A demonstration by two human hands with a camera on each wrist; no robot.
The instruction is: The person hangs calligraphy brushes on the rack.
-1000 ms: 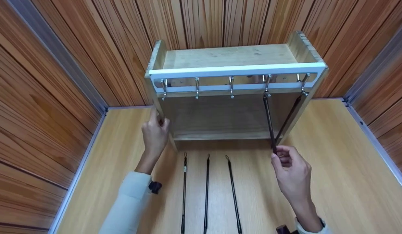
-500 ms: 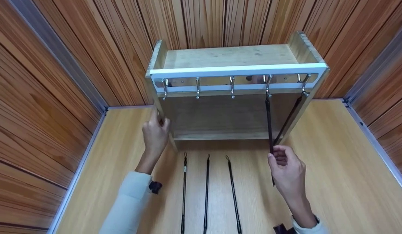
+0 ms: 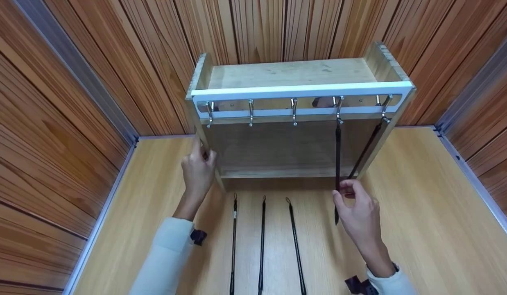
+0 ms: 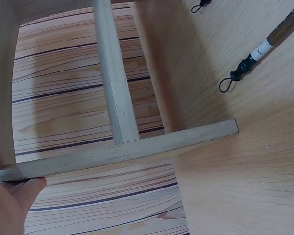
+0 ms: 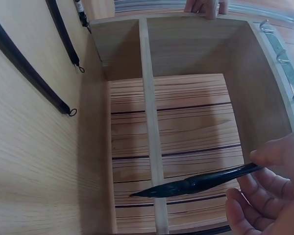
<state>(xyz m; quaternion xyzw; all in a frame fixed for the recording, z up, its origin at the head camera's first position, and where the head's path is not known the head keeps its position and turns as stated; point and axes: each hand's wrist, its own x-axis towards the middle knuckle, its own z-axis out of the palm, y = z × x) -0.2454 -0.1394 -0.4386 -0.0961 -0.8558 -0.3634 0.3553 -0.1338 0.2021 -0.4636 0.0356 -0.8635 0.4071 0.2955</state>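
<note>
A small wooden rack (image 3: 294,73) stands at the back, with several metal hooks along its white front rail (image 3: 245,92). My left hand (image 3: 198,170) pinches the front edge of its left side panel (image 4: 112,155). From the second hook from the right hangs a dark calligraphy brush (image 3: 338,157), tip down. My right hand (image 3: 358,215) holds this brush low on its handle between thumb and fingers. In the right wrist view its pointed dark head (image 5: 166,189) shows beyond the fingers. Another dark brush (image 3: 366,149) hangs on the rightmost hook, its lower end hidden behind the right hand.
Three more looped brushes lie on the wooden tabletop (image 3: 433,213) before the rack: a left one (image 3: 234,241) with a white label, a middle one (image 3: 262,241) and a right one (image 3: 296,246). Wood-plank walls (image 3: 253,28) enclose the back and both sides.
My right hand has moved left and slightly up, bringing the held brush from a slant to nearly vertical under its hook. The left hand keeps its grip on the rack.
</note>
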